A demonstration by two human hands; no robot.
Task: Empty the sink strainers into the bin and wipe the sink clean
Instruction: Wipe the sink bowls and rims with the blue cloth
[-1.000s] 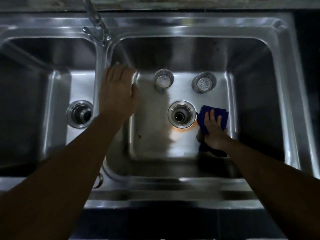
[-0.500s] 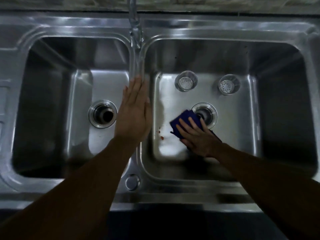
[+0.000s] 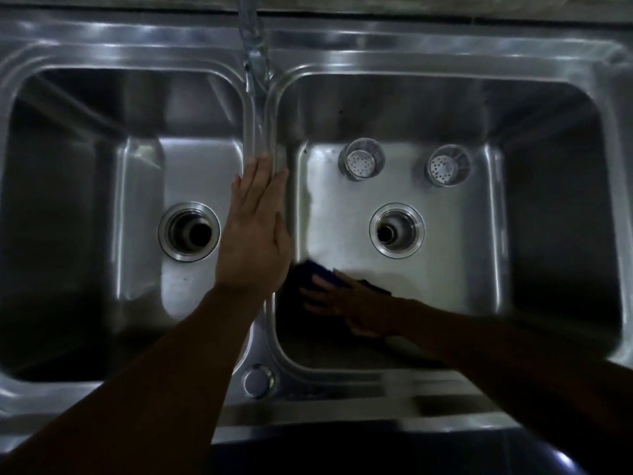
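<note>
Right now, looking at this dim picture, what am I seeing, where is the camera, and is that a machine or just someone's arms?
No machine: these are a person's two bare arms, filmed by one head-worn camera looking down. Below is a steel double sink. The left hand lies flat on the divider between the bowls. The right hand presses a blue cloth on the right bowl's floor, near its front left corner. Two strainers stand at that bowl's back, out of the drains, both open. The tap shows at the top.
</note>
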